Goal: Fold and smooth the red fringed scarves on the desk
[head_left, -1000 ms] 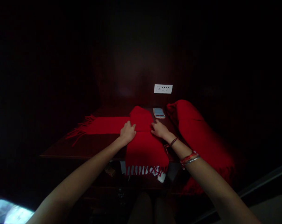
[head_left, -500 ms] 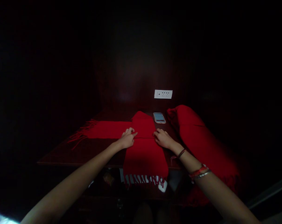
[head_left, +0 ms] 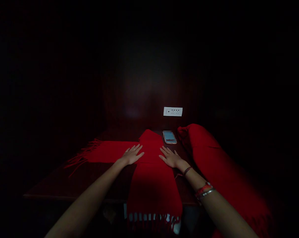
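A red fringed scarf (head_left: 151,181) lies folded at an angle on a dark table (head_left: 90,177). One arm of it runs left across the table; the other comes toward me, and its fringe hangs over the front edge. On the left side of the fold, my left hand (head_left: 132,155) rests with its fingers spread on the cloth. My right hand (head_left: 170,157) lies opposite, fingers stretched flat over the scarf's right edge. Neither hand grips anything.
To the right, a larger red cloth bundle (head_left: 214,158) with fringe drapes past the table's front edge. Behind my right hand lies a phone (head_left: 169,137). A white socket plate (head_left: 173,111) is on the dark back wall. Things below the table edge are too dim to name.
Both hands have gone from curled fingers at the scarf's sides to flat, spread fingers on it. The view has tilted, so everything sits lower in the picture.
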`<state>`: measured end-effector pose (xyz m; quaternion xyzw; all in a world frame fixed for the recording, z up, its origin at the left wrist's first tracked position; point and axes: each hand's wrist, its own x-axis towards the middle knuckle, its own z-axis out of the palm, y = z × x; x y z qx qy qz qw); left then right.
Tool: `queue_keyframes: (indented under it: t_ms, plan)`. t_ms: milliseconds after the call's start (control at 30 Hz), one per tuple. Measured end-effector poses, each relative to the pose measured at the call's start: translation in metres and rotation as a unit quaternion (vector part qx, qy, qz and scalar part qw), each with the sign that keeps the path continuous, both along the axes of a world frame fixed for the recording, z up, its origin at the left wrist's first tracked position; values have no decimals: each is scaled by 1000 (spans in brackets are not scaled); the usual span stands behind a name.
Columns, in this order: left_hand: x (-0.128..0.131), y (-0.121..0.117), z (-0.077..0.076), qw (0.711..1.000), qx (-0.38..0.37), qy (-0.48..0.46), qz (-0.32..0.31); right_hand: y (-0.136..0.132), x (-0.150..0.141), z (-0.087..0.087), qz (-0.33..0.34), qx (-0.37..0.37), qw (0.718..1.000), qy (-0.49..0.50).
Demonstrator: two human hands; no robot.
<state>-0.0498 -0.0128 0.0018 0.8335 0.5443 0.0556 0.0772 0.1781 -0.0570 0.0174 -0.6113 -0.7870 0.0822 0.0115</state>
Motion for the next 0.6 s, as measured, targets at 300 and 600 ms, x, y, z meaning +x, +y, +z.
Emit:
queue_keyframes:
  t_ms: [300,600]
  plan:
    - [2,18,24,996,47,-74,-11,28,-7,34,8,75,996,52]
    - [12,-19,5,999,-5,-16,-31,1,-22,1,18,16,1000,3]
